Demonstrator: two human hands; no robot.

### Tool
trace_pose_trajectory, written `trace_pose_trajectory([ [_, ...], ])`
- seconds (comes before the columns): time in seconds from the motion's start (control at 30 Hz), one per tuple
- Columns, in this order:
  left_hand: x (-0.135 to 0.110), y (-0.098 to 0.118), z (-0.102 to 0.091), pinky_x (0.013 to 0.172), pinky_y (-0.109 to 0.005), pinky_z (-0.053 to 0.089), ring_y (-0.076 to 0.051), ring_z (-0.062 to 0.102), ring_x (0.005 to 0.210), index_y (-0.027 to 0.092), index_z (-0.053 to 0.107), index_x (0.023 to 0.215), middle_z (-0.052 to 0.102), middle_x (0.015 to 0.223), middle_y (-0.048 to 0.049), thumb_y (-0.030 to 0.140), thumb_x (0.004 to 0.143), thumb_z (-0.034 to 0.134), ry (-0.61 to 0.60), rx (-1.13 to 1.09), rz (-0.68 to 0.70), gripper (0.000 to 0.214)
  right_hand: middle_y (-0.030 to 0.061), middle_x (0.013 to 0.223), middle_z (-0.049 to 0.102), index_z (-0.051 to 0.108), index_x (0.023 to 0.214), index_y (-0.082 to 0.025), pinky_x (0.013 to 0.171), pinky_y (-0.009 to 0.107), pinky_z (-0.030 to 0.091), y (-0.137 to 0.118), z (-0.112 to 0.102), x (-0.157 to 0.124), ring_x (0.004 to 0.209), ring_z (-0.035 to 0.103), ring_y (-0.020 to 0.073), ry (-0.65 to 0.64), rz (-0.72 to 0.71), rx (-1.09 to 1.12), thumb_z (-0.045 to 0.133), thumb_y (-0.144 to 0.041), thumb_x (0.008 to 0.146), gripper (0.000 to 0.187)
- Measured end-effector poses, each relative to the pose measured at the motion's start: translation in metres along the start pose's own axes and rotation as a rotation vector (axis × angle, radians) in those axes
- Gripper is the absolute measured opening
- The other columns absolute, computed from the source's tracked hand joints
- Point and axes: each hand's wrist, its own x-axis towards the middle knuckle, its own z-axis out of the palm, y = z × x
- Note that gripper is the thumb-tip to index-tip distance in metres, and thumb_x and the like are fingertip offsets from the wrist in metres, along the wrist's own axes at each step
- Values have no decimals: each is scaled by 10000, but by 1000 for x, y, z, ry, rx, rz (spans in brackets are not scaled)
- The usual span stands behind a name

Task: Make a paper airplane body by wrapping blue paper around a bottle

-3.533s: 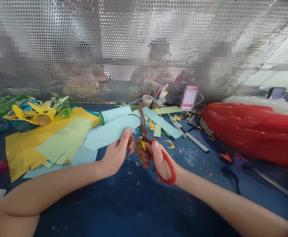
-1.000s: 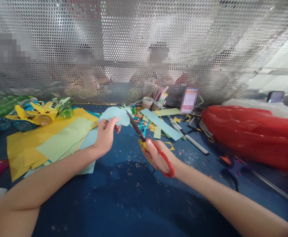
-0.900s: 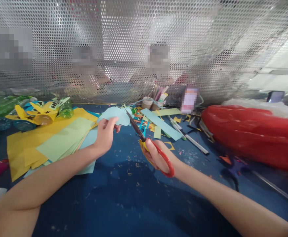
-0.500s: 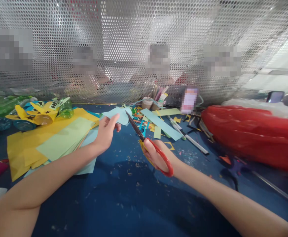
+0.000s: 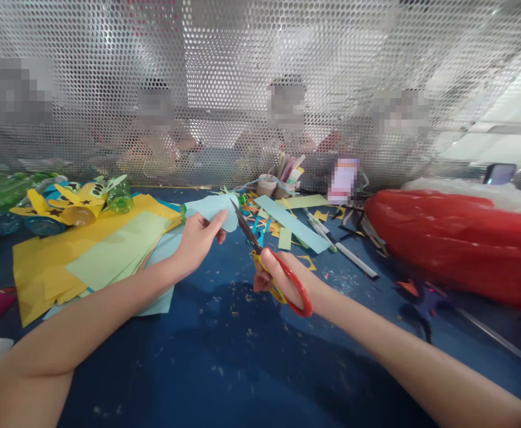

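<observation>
My left hand (image 5: 197,242) pinches a light blue paper piece (image 5: 213,210) and holds it up above the blue table (image 5: 225,368). My right hand (image 5: 282,278) grips scissors (image 5: 267,261) with red and yellow handles. Their dark blades point up and to the left, the tips touching the right edge of the paper piece. The thumb sits in the yellow loop, the other fingers in the red loop.
A stack of yellow, pale green and light blue sheets (image 5: 95,252) lies at the left, with green bottles and yellow paper shapes (image 5: 71,202) behind. Paper scraps, strips and cups of tools (image 5: 281,184) sit centre back. A red plastic bag (image 5: 461,238) fills the right. People sit behind a perforated metal screen (image 5: 242,89).
3.5 s ago the long blue paper was being cut low over the table. Since then my left hand lifted and turned it to the left; the scissors tilted left and now meet its edge.
</observation>
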Motion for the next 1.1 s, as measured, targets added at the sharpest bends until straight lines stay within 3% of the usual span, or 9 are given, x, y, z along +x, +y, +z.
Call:
trace_pose_trajectory([
  [0.73, -7, 0, 3, 495, -251, 394, -104, 495, 461, 182, 549, 562, 525, 459, 18, 473, 855, 579, -2, 77, -9, 413, 90, 566, 627, 448, 492, -229, 630, 364, 522, 2, 6, 1, 577, 626, 203, 53, -27, 61, 187, -818, 803, 715],
  [0.87, -7, -1, 3, 491, -253, 384, -103, 483, 451, 183, 547, 544, 523, 449, 16, 493, 852, 576, 5, 114, -20, 437, 45, 501, 545, 399, 511, -235, 568, 343, 493, 3, 7, 1, 530, 616, 198, 58, -23, 81, 221, -792, 823, 663],
  [1.1, -8, 0, 4, 502, -251, 392, -105, 496, 462, 180, 561, 536, 536, 454, 9, 508, 846, 576, 15, 114, -31, 451, -16, 424, 405, 339, 546, -242, 477, 304, 393, 3, 8, 0, 397, 429, 131, 110, -5, 76, 239, -754, 855, 605],
])
